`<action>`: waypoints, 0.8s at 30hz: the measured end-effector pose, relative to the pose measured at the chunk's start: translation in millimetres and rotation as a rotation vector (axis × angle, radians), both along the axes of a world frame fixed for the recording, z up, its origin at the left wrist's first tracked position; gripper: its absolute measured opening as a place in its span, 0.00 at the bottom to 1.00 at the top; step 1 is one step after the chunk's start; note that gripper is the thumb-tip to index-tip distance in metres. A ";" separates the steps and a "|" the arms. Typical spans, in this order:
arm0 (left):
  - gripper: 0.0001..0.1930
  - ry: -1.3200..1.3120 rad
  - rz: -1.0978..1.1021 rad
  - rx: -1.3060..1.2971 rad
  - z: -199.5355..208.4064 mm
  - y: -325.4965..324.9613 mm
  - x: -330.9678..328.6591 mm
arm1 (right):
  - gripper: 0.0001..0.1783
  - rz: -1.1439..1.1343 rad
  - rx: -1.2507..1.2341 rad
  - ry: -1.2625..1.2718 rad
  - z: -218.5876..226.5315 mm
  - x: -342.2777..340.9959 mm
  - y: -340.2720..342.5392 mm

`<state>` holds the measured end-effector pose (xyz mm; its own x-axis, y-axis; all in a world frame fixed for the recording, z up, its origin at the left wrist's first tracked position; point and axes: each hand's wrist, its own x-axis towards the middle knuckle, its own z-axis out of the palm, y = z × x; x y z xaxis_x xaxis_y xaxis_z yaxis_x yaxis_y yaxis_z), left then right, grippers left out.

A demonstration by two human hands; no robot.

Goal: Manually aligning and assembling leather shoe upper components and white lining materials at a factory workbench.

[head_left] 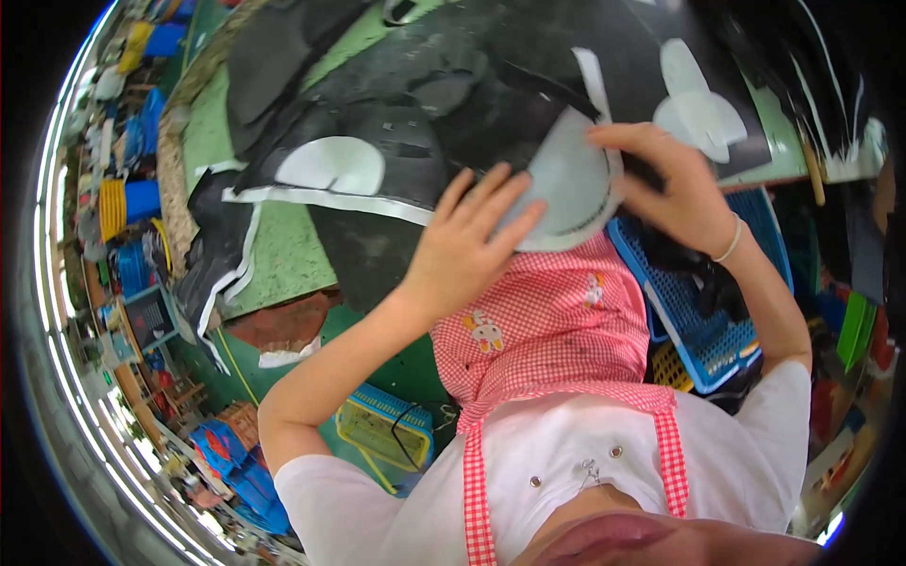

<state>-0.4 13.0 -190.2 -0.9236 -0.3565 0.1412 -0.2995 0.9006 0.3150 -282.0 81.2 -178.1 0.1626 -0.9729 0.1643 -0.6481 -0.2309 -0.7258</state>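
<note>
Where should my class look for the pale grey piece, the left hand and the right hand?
Pale grey piece (574,184): head view, middle of its bare face.
Left hand (460,247): head view, back of the hand.
Right hand (686,186): head view, back of the hand, slightly blurred.

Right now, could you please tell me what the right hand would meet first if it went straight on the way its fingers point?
Likely the pale half-round piece just left of the right hand; whether they touch is unclear from this view.
</note>
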 end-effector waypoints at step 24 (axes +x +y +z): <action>0.23 1.031 0.558 0.440 116.5 -176.9 71.2 | 0.20 0.319 0.383 -0.618 106.9 25.0 -101.1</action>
